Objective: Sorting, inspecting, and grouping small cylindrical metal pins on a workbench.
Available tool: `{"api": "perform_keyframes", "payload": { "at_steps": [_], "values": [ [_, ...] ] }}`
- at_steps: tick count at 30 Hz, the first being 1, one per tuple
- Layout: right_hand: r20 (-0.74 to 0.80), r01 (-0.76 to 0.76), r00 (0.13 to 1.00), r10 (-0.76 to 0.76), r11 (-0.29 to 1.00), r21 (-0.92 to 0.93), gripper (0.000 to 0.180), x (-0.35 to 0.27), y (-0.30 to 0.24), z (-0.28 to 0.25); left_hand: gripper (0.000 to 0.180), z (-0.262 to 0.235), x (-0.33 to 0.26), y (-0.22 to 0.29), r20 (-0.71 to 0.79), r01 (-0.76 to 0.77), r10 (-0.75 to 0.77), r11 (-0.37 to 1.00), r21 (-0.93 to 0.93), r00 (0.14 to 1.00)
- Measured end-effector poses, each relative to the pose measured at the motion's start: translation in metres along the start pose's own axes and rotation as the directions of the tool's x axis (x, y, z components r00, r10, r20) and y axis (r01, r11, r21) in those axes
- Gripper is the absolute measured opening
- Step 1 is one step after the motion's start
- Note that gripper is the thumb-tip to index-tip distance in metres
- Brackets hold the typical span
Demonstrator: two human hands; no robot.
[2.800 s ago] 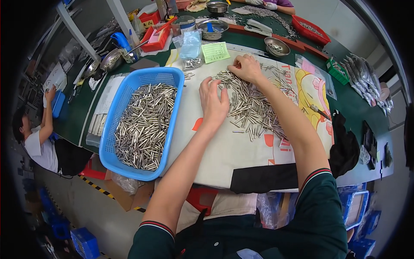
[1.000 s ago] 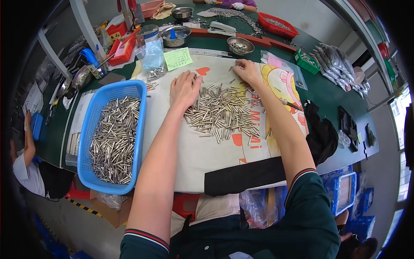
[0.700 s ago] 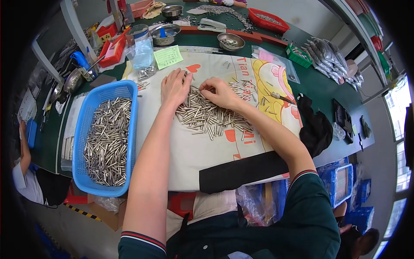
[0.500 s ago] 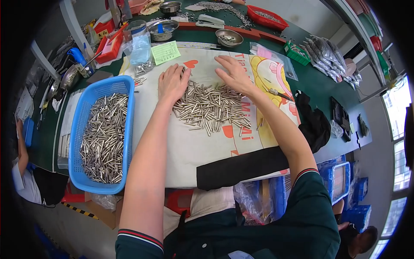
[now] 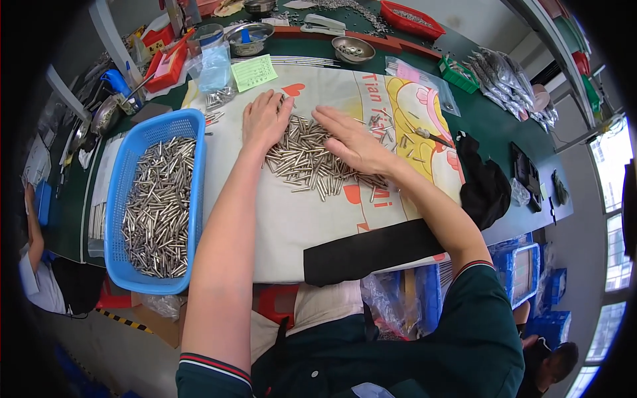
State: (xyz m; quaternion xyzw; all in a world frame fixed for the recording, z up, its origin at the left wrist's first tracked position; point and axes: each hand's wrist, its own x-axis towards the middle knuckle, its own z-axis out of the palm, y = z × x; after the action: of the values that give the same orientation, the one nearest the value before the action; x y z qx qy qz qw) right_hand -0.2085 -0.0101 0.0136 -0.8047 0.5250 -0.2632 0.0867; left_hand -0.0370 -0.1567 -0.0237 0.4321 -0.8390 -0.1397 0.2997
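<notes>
A loose pile of small silvery metal pins (image 5: 308,159) lies on a printed cloth (image 5: 272,225). At the pile's left edge my left hand (image 5: 267,121) rests palm down, fingers stretched forward and nothing gripped. My right hand (image 5: 355,142) lies across the right side of the pile, its fingers straight and pointing to the far left; it touches pins and hides some beneath it. A few stray pins (image 5: 410,154) are scattered to the right of that hand. On the left stands a blue plastic basket (image 5: 201,172), holding many similar pins.
Black cloth lies along the front (image 5: 371,255) and right (image 5: 488,186). A green paper slip (image 5: 254,71), metal bowls (image 5: 353,50) and a stapler (image 5: 323,26) stand beyond the cloth. Silvery bags (image 5: 507,86) lie far right. Other people appear at the lower left and lower right.
My right hand has come down and nearer, from beyond the pile onto its right side. Stray pins now show to its right. My left hand has hardly moved.
</notes>
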Motion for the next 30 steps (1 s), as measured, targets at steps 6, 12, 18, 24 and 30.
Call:
{"api": "perform_keyframes", "payload": {
  "at_steps": [6,12,18,24,30],
  "values": [
    [-0.209,-0.496,0.868,0.450,0.798,-0.343,0.070,-0.024,0.064,-0.013,0.056,0.003,0.004,0.008,0.027,-0.016,0.016,1.000,-0.004,1.000],
    [-0.035,-0.230,0.973,0.228,0.970,-0.078,0.070,-0.023,-0.019,0.018,0.056,0.004,0.002,-0.004,0.013,-0.011,0.011,1.000,-0.004,1.000],
    [-0.134,-0.480,0.877,0.462,0.861,-0.169,0.074,-0.077,0.025,-0.033,0.055,0.004,0.005,0.001,0.016,-0.046,0.046,0.999,-0.006,0.999],
    [-0.242,-0.597,0.801,0.548,0.764,-0.245,0.076,-0.098,0.055,-0.035,0.055,0.007,0.006,0.001,0.028,-0.051,0.051,0.999,0.000,0.998],
    [-0.012,-0.303,0.953,0.303,0.953,-0.010,0.070,-0.079,-0.005,-0.025,0.055,0.005,0.002,-0.011,0.023,-0.026,0.025,1.000,0.011,0.999]
  ]
}}
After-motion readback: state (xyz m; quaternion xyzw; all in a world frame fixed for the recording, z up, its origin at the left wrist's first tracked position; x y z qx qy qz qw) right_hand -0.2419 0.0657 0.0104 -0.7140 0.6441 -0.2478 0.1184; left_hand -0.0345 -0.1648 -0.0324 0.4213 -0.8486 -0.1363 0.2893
